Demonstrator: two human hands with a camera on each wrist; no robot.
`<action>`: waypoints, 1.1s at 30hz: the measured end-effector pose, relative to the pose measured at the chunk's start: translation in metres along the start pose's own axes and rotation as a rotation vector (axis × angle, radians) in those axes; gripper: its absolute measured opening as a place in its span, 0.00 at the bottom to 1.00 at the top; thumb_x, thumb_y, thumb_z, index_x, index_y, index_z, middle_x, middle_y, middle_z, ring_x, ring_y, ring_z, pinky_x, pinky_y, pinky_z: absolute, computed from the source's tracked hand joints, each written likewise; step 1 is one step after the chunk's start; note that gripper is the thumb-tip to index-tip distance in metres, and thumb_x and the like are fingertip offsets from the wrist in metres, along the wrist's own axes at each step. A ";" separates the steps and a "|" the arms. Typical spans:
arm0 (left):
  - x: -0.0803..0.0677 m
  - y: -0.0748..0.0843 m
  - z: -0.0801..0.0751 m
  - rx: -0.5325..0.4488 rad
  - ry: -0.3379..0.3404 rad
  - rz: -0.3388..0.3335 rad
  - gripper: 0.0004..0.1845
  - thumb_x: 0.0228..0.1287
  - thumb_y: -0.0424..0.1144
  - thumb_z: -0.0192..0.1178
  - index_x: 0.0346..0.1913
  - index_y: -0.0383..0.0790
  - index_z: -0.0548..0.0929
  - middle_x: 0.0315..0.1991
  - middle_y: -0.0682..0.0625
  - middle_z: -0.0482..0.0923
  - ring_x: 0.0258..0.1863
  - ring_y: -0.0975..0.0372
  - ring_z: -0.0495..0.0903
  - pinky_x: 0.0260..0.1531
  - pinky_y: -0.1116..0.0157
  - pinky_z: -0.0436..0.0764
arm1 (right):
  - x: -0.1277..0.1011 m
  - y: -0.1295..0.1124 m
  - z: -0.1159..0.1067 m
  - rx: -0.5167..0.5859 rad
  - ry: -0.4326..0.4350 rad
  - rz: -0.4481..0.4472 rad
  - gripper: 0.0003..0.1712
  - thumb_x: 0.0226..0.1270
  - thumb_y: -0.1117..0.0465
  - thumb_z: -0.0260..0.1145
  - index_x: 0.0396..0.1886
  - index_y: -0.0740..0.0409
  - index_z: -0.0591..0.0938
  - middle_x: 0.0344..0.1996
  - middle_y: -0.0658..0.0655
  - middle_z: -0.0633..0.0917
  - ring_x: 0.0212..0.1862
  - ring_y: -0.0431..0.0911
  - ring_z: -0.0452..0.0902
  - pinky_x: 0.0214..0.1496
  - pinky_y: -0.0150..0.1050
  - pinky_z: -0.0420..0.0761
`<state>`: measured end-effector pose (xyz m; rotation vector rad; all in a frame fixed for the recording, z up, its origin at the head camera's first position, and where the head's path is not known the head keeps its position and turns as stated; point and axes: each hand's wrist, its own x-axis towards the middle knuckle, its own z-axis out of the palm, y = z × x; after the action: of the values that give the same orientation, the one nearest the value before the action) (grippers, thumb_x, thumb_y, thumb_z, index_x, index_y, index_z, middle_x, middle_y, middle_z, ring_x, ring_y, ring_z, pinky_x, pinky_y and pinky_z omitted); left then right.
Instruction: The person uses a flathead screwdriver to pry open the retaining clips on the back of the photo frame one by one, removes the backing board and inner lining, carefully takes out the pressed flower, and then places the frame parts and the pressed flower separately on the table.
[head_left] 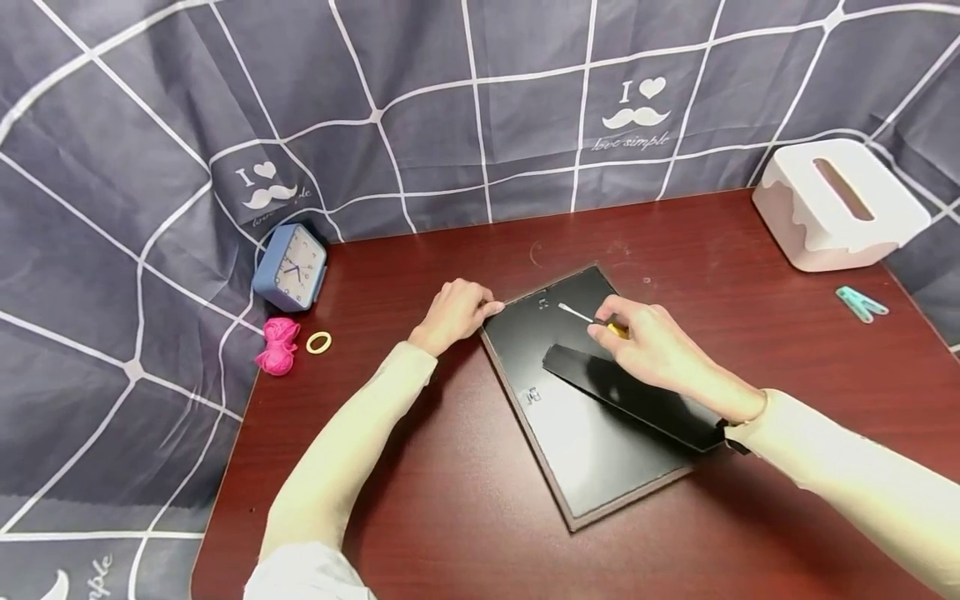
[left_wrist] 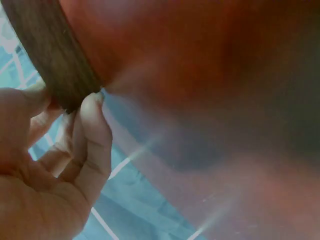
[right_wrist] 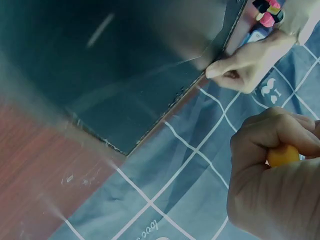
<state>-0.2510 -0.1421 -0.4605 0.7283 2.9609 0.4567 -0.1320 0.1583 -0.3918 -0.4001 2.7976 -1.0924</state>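
Note:
A picture frame (head_left: 592, 475) lies face down on the table, its black back upward and turned at an angle. A black stand leg (head_left: 630, 392) slants across this back, and small metal fittings (head_left: 530, 396) sit near the edges. My left hand (head_left: 459, 310) holds the frame's far left corner; in the left wrist view its fingertips pinch the brown wooden edge (left_wrist: 55, 55). Above the back, my right hand (head_left: 656, 342) grips a screwdriver (head_left: 576, 313) by its yellow handle (right_wrist: 283, 155). The shaft points left toward the upper fitting (head_left: 543, 302), its tip apparently apart from it.
At the left stand a blue alarm clock (head_left: 294, 267), pink yarn (head_left: 278, 346) and a yellow ring (head_left: 318, 342). A white tissue box (head_left: 840, 208) and a teal clip (head_left: 862, 304) are at the right. Grey checked cloth (head_left: 525, 125) hangs behind the table.

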 end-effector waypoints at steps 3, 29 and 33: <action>-0.021 0.002 0.001 -0.032 -0.016 -0.001 0.14 0.80 0.49 0.65 0.47 0.44 0.96 0.37 0.52 0.94 0.37 0.56 0.89 0.47 0.53 0.90 | 0.001 -0.002 0.005 0.000 -0.022 0.011 0.07 0.81 0.54 0.67 0.47 0.53 0.85 0.17 0.45 0.71 0.24 0.43 0.68 0.32 0.37 0.68; -0.121 0.069 0.006 -0.602 -0.396 -0.373 0.41 0.76 0.33 0.62 0.87 0.39 0.58 0.35 0.44 0.84 0.19 0.60 0.91 0.67 0.56 0.86 | 0.038 0.037 0.104 -0.135 -0.167 -0.054 0.09 0.79 0.52 0.66 0.43 0.52 0.84 0.21 0.46 0.77 0.28 0.41 0.74 0.33 0.37 0.74; -0.116 0.067 0.006 -0.584 -0.367 -0.367 0.39 0.75 0.34 0.64 0.84 0.40 0.62 0.32 0.47 0.87 0.21 0.62 0.91 0.64 0.52 0.88 | 0.038 0.031 0.105 -0.120 -0.164 -0.066 0.08 0.78 0.54 0.67 0.42 0.54 0.85 0.22 0.48 0.78 0.28 0.43 0.74 0.33 0.38 0.73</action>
<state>-0.1175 -0.1375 -0.4482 0.1724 2.3515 0.9668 -0.1537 0.1013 -0.4896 -0.5712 2.7289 -0.8629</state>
